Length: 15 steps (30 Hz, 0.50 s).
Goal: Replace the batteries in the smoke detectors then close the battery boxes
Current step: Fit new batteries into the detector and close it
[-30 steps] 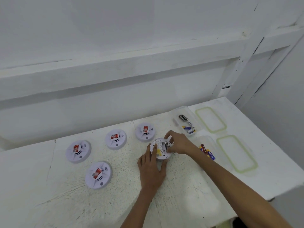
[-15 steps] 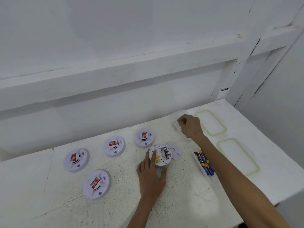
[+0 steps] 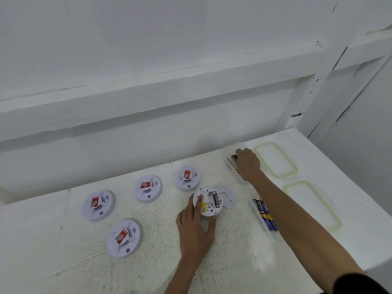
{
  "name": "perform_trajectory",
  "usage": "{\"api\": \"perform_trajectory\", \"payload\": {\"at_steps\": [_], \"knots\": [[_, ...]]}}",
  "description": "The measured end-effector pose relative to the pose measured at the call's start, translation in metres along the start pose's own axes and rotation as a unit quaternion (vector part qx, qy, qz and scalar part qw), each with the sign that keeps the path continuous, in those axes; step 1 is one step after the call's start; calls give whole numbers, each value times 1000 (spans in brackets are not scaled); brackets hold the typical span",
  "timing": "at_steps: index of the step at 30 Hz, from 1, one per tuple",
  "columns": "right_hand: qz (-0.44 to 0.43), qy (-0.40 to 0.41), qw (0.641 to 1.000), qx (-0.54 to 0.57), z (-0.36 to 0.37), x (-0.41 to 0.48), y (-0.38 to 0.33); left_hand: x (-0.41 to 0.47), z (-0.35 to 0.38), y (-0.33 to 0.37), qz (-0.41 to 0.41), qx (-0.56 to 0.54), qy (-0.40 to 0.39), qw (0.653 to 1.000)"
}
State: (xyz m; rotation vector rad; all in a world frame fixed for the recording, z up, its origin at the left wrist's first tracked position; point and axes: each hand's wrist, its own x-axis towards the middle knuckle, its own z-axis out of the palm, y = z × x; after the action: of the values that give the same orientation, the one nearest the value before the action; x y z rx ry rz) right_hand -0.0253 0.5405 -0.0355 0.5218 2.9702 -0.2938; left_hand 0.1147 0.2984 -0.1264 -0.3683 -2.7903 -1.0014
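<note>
Smoke detectors, five in all, lie on the white table [image 3: 233, 262], and we start with what is closest to us. The nearest detector [image 3: 124, 237] sits face up with a red sticker, well left of the left hand [image 3: 195, 228]. That hand lies flat with straight fingers, its forefinger pressing the back of the upturned detector [image 3: 209, 201] and its thumb against the rim. In this detector's open compartment we see one dark battery [image 3: 215, 199]. Its detached cover [image 3: 229, 197] lies touching it on the right.

To the right, under the right forearm, a clear box [image 3: 262, 221] holds blue batteries [image 3: 266, 215]. Further left, three more face-up detectors run in a rising row: the left detector [image 3: 98, 204], the middle detector [image 3: 147, 187] and the far detector [image 3: 186, 177].

Beyond them the right hand [image 3: 248, 164] reaches down into the far clear box [image 3: 231, 164], knuckles up and fingers bent; we cannot tell whether it grasps anything. A dark battery end [image 3: 234, 157] shows at its fingertips. Two green-rimmed lids lie to the right, the near lid [image 3: 297, 185] and the far lid [image 3: 265, 144].
</note>
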Motion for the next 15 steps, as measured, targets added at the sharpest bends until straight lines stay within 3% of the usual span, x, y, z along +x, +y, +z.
{"api": "perform_trajectory", "payload": {"at_steps": [8,15], "knots": [[-37,17,995,-90,1,7,-8,1,-2,2,-5,-2,-2,1000],[-36,26,998,-48,0,14,6,0,-2,1,-4,-6,0,1000]]}}
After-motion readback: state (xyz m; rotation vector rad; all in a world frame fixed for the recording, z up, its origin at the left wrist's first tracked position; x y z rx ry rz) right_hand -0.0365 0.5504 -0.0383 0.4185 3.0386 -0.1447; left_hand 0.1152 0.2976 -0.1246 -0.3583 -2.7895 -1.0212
